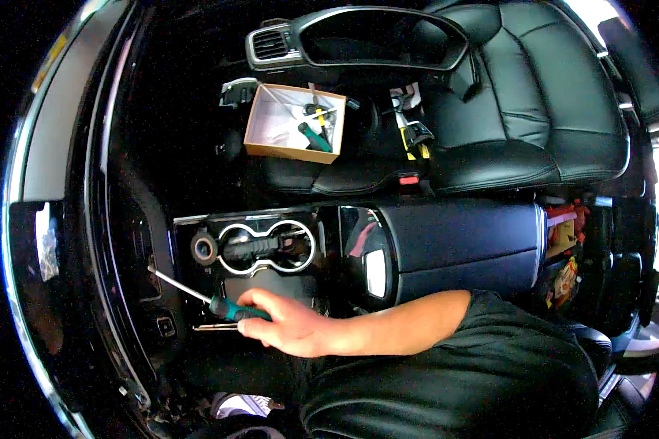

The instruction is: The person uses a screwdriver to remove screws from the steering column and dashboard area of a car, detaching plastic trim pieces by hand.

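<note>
My right hand (289, 325) is closed around a screwdriver (225, 309) with a dark green and black handle. Its bare metal shaft slants up and left, and the tip stands over the dark trim left of the centre console (238, 287). Just beyond the hand are the double cup holders (265, 272) with a bright rim. A dark ring-shaped piece (203, 249) sits at their left end. What lies under my palm is hidden. My left hand is not in view.
Beyond the console, an open cardboard box (293, 153) holds a green-handled tool and other tools. Yellow-black items (411, 132) lie beside it on the black leather seat (490, 157). A removed instrument surround with an air vent (271, 47) rests behind. The padded armrest (465, 245) stands right.
</note>
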